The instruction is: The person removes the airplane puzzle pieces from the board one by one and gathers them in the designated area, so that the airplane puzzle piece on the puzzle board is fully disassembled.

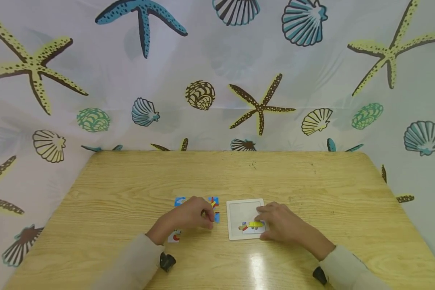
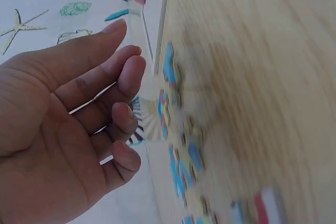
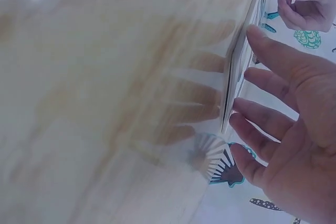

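A white square puzzle tray (image 1: 239,209) lies on the table in front of me. A few joined puzzle pieces (image 1: 253,228) with a yellow picture sit in its near right corner. My right hand (image 1: 283,223) rests at the tray's right side, its fingers over the edge and its thumb by the near corner. In the right wrist view those fingers are spread and relaxed along the tray edge (image 3: 230,80). My left hand (image 1: 191,213) hovers left of the tray over loose puzzle pieces (image 1: 216,217). Its fingers are loosely bent with nothing between them, as the left wrist view shows.
Several more loose pieces (image 2: 181,174) with blue parts lie under and around the left hand, some hidden by it in the head view. The wooden table (image 1: 137,173) meets a hanging cloth (image 1: 217,60) with starfish and shells at its back and sides.
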`<state>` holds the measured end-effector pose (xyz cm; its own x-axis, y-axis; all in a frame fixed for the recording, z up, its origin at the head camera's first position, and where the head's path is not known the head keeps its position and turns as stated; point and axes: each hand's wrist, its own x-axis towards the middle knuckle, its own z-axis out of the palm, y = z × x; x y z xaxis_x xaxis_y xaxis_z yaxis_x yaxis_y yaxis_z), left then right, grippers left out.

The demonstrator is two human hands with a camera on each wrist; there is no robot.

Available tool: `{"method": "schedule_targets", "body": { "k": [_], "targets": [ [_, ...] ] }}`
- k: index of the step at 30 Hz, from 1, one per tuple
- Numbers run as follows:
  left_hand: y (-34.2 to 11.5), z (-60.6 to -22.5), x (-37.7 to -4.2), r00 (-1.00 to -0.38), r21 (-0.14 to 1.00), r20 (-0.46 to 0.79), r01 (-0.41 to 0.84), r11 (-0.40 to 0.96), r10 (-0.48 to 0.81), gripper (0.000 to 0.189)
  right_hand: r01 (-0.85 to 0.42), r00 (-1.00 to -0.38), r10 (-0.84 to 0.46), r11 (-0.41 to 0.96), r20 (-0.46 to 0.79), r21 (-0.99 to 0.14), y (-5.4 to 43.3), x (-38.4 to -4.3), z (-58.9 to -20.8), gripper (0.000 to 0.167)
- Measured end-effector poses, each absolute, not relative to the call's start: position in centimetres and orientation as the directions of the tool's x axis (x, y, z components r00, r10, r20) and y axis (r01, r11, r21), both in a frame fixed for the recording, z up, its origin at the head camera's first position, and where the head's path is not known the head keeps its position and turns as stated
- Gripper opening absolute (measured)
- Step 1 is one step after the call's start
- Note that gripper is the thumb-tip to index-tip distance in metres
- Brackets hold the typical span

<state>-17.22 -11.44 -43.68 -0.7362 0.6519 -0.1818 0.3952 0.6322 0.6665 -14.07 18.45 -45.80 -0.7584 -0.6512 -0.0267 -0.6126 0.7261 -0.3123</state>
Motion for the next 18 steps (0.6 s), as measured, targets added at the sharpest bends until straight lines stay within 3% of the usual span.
{"method": "schedule_targets", "body": {
  "k": [11, 18],
  "targets": [
    [-6.7, -44.8, -16.7, -0.724, 0.624, -0.152, 0.457, 0.634, 0.672, 0.014, -0.606, -0.762, -0.647, 0.725, -0.023, -0.326, 19.4, -14.1, -45.6, 0.045],
    [-4.5, -44.6, -16.3, -0.75, 0.531, -0.133, 0.498, 0.685, 0.648, 0.026, -0.629, -0.749, -0.663, 0.711, -0.003, -0.315, 19.9, -14.2, -45.7, 0.048]
  ]
}}
